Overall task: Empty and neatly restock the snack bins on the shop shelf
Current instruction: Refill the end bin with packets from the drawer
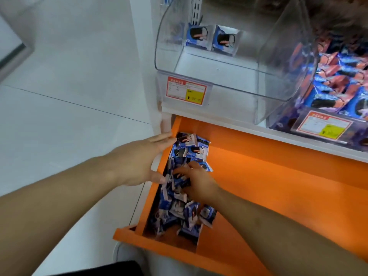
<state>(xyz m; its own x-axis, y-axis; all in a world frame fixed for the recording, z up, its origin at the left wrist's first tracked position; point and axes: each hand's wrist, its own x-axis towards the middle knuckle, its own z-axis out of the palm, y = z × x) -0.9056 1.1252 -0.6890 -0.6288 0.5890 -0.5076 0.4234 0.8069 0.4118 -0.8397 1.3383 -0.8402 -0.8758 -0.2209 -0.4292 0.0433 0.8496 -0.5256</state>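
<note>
Lying under both hands point(139, 162), snack packets point(179, 208) fill the orange drawer point(278, 186).

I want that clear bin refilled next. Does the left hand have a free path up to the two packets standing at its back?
Probably yes. The left hand is open at the orange tray's edge, holding nothing, and the clear bin opens toward the person, nothing before the two packets.

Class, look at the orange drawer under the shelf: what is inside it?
A heap of blue snack packets lies along the left side of the orange drawer. The right hand covers some; what lies beneath the heap is hidden.
</note>
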